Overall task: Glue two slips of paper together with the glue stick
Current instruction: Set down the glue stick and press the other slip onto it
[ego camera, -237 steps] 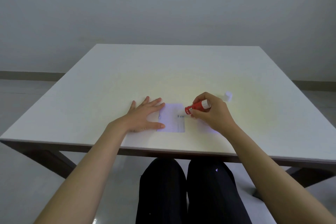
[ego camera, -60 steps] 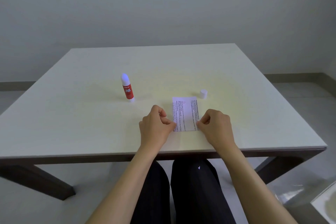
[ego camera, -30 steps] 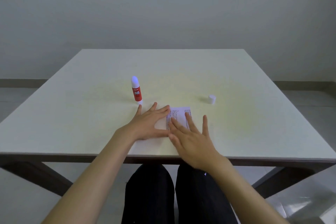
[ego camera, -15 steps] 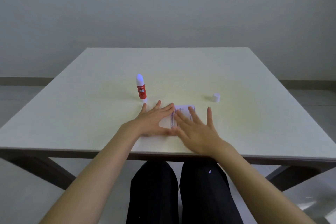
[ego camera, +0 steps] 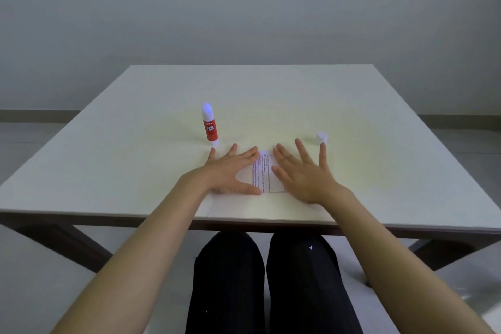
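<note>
A white printed paper slip point(ego camera: 264, 173) lies flat near the table's front edge, only its middle strip showing between my hands. My left hand point(ego camera: 230, 171) rests flat on its left part, fingers spread. My right hand point(ego camera: 303, 173) lies flat over its right part, fingers spread and pointing away. Whether a second slip lies under it I cannot tell. The red and white glue stick point(ego camera: 209, 125) stands upright and uncapped just beyond my left fingertips. Its small white cap point(ego camera: 321, 137) sits on the table past my right fingertips.
The white square table point(ego camera: 252, 95) stretches away to a grey wall. Its front edge runs just behind my wrists, with my dark-trousered knees below it. Dark table legs show at both lower sides.
My right hand has slid to the right across the slip, uncovering more of the printed text. My left hand has stayed flat on the paper's left side.
</note>
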